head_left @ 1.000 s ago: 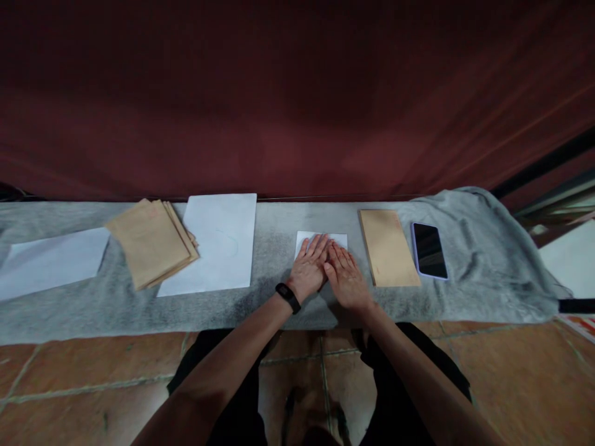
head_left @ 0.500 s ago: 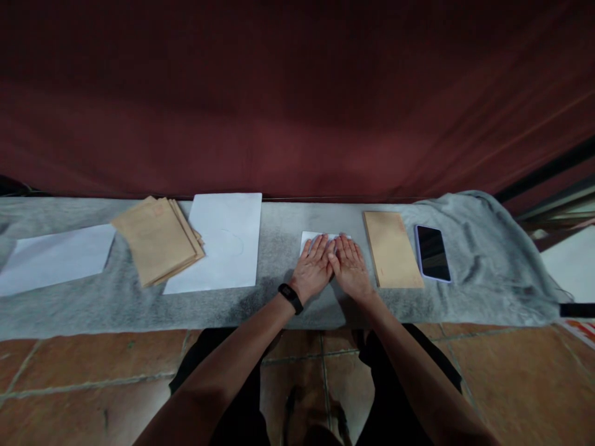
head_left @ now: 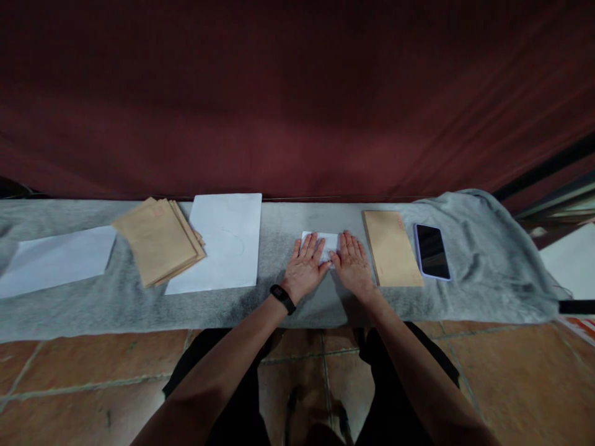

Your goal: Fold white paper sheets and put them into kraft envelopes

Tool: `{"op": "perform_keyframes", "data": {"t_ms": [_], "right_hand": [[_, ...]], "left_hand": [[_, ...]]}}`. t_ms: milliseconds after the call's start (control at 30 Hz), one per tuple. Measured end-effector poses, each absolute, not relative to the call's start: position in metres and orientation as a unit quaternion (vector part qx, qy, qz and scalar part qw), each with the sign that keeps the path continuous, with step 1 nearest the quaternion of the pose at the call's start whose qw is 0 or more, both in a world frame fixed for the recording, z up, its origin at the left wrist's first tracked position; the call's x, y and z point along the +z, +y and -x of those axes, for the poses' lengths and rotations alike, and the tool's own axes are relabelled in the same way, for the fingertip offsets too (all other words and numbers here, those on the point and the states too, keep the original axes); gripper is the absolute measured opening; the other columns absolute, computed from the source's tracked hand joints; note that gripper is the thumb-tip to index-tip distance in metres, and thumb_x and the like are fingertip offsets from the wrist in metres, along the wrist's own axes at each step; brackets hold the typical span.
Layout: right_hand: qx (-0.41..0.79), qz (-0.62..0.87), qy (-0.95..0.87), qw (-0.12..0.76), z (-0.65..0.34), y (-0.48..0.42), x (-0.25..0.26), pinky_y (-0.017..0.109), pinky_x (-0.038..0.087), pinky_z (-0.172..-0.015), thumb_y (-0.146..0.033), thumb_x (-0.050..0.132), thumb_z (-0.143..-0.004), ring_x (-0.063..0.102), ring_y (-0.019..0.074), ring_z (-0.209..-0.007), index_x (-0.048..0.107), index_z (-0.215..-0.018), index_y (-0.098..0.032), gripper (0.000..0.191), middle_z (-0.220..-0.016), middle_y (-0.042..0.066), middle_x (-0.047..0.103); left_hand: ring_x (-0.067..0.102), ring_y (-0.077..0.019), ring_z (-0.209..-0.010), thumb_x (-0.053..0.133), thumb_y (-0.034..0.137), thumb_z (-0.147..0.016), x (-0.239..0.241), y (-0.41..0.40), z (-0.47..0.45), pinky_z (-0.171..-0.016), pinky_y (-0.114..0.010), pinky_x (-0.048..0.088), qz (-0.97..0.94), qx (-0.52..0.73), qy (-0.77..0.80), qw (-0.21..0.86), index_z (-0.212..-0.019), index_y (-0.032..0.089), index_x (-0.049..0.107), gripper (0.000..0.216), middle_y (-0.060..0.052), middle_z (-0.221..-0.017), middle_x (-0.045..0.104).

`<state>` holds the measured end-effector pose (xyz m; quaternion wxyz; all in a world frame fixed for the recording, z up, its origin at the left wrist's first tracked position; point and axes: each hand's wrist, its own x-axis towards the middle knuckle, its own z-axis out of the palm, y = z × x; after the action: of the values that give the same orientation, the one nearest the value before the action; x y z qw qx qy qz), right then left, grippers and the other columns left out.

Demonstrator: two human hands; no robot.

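A small folded white paper point(head_left: 327, 241) lies on the grey cloth point(head_left: 279, 303) in front of me. My left hand point(head_left: 304, 267), with a black band on the wrist, lies flat on the paper's left part with fingers stretched out. My right hand point(head_left: 354, 265) lies flat on its right part, fingers also spread. The thumbs nearly meet over the paper's near edge. Most of the paper is hidden under the two hands.
A single brown envelope point(head_left: 391, 248) lies just right of my right hand, with a dark phone point(head_left: 432, 251) beyond it. To the left are a white sheet point(head_left: 223, 241), a stack of brown envelopes point(head_left: 158, 240) and another white sheet point(head_left: 58, 259). A dark red curtain point(head_left: 297, 99) hangs behind.
My hands have slid apart sideways over the folded paper, left hand leftward and right hand rightward, so a strip of white paper now shows between them.
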<state>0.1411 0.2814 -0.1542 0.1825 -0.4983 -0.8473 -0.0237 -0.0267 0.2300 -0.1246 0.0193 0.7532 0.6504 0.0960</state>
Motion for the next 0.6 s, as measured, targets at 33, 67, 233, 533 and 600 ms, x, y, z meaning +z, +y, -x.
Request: {"op": "perform_keyframes", "data": {"t_ms": [33, 67, 233, 533, 600], "right_hand": [[-0.024, 0.498, -0.847, 0.182, -0.141, 0.281, -0.155, 0.051, 0.031, -0.122, -0.046, 0.03, -0.109, 0.035, 0.0321, -0.151, 0.036, -0.156, 0.0, 0.066, -0.162, 0.025, 0.037], [-0.025, 0.498, -0.847, 0.183, -0.141, 0.281, -0.155, 0.051, 0.031, -0.122, -0.046, 0.03, -0.109, 0.035, 0.0323, -0.151, 0.036, -0.156, 0.001, 0.067, -0.162, 0.025, 0.037], [-0.024, 0.502, -0.842, 0.193, -0.14, 0.281, -0.157, 0.053, 0.03, -0.122, -0.047, 0.032, -0.109, 0.034, 0.0319, -0.152, 0.033, -0.158, -0.001, 0.067, -0.163, 0.025, 0.036], [-0.023, 0.511, -0.837, 0.193, -0.142, 0.283, -0.156, 0.053, 0.032, -0.121, -0.048, 0.029, -0.109, 0.036, 0.0327, -0.151, 0.035, -0.157, 0.0, 0.068, -0.161, 0.025, 0.039], [-0.018, 0.514, -0.837, 0.189, -0.143, 0.282, -0.154, 0.053, 0.031, -0.122, -0.048, 0.029, -0.109, 0.035, 0.0329, -0.151, 0.035, -0.157, 0.001, 0.069, -0.161, 0.026, 0.038]], "left_hand": [[0.023, -0.0294, -0.157, 0.039, 0.052, -0.104, -0.125, 0.229, 0.028, -0.128, -0.051, 0.019, -0.753, 0.096, 0.65, 0.019, -0.159, 0.013, 0.035, 0.067, -0.016, -0.168, 0.029], [0.023, -0.0294, -0.157, 0.039, 0.052, -0.104, -0.125, 0.229, 0.03, -0.128, -0.05, 0.02, -0.753, 0.095, 0.65, 0.018, -0.159, 0.012, 0.035, 0.068, -0.017, -0.168, 0.029], [0.023, -0.0292, -0.157, 0.04, 0.052, -0.104, -0.126, 0.224, 0.038, -0.128, -0.05, 0.022, -0.75, 0.098, 0.654, 0.017, -0.159, 0.011, 0.034, 0.069, -0.018, -0.168, 0.028], [0.028, -0.03, -0.155, 0.039, 0.05, -0.104, -0.123, 0.213, 0.05, -0.127, -0.048, 0.024, -0.735, 0.083, 0.673, 0.015, -0.159, 0.005, 0.032, 0.071, -0.02, -0.167, 0.028], [0.028, -0.0299, -0.156, 0.038, 0.048, -0.105, -0.122, 0.212, 0.05, -0.127, -0.05, 0.024, -0.731, 0.083, 0.677, 0.013, -0.159, 0.005, 0.03, 0.07, -0.02, -0.167, 0.028]]}}
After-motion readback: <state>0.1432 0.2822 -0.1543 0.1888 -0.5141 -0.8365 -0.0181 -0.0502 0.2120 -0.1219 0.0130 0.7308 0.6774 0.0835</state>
